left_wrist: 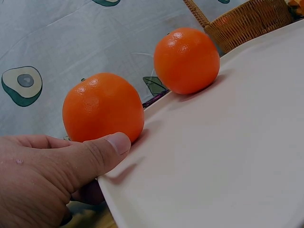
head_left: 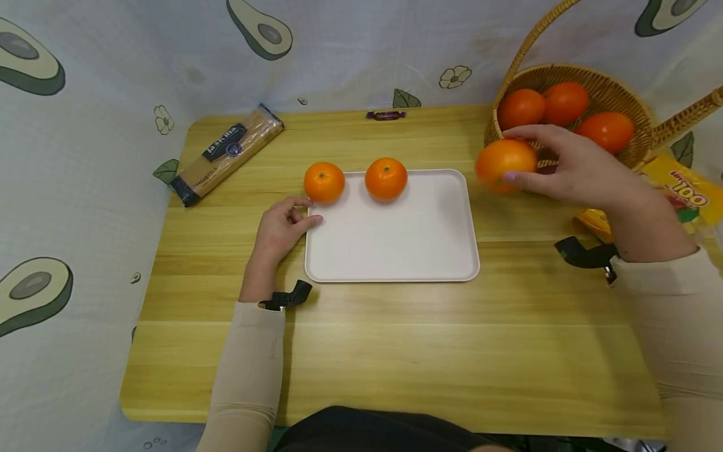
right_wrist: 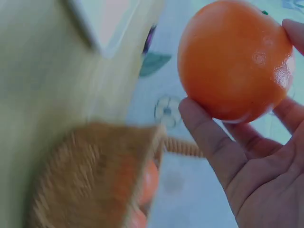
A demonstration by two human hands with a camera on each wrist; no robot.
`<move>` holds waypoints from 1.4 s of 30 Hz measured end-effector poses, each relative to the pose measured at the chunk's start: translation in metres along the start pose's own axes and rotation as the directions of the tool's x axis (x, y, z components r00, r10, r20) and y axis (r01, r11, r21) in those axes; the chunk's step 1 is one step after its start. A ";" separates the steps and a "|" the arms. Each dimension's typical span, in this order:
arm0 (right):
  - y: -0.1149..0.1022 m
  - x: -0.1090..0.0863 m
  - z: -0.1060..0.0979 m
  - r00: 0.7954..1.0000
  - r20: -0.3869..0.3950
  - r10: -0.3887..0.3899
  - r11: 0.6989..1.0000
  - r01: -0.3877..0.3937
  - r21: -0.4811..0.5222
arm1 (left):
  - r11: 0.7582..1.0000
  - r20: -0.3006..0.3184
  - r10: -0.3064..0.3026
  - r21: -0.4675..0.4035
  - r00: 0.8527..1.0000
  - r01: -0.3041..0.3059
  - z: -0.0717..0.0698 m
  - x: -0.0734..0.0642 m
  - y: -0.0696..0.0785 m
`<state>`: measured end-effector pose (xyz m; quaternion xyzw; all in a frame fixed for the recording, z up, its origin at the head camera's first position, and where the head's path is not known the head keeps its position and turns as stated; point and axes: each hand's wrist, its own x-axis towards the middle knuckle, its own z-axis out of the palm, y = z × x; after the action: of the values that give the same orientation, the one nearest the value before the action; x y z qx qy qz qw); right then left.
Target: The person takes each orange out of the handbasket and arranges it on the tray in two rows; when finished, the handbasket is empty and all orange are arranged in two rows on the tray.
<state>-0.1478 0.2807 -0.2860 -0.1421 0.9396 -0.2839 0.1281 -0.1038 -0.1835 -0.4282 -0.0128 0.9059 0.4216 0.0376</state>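
1. My right hand point(head_left: 582, 164) grips an orange point(head_left: 498, 164) just beside the basket point(head_left: 628, 103);
2. tray point(head_left: 395, 242) lies left of this orange, long axis left-right;
3. my left hand point(head_left: 278, 230), nearer the tray, pinches its left edge.

On the wooden table point(head_left: 395, 358), a white tray point(head_left: 393, 242) lies mid-frame, with one orange point(head_left: 324, 182) at its upper left corner and a second orange point(head_left: 386, 179) along its top edge. The left hand point(head_left: 282, 229), left of centre, holds the tray's left edge. At upper right, the right hand point(head_left: 576, 164) grips a third orange point(head_left: 503, 164) by the rim of a wicker basket point(head_left: 601, 81) containing three reddish-orange fruits point(head_left: 566, 103). A yellow bag point(head_left: 689, 194) sits at far right, a spaghetti packet point(head_left: 226, 157) at upper left, a purple-wrapped candy point(head_left: 386, 115) at top centre.
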 end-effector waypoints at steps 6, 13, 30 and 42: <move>-0.004 0.003 0.042 0.996 -0.075 -0.050 0.960 0.069 0.272 | 1.000 0.001 0.009 0.005 1.000 -0.009 0.001 0.001 -0.002; -0.010 0.019 0.083 0.984 -0.172 -0.039 0.812 0.132 0.569 | 1.000 -0.007 0.018 -0.008 1.000 -0.019 0.000 0.001 -0.002; -0.005 0.046 0.111 0.967 -0.066 0.245 0.858 -0.185 0.480 | 1.000 -0.001 -0.010 0.000 1.000 0.010 0.000 0.002 -0.002; -0.008 0.047 0.113 0.960 -0.080 0.269 0.880 -0.210 0.426 | 1.000 0.000 -0.003 0.008 1.000 0.003 0.000 0.002 -0.002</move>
<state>-0.1535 0.2016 -0.3802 0.0256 0.8749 -0.4673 0.1246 -0.1061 -0.1843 -0.4300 -0.0141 0.9076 0.4178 0.0383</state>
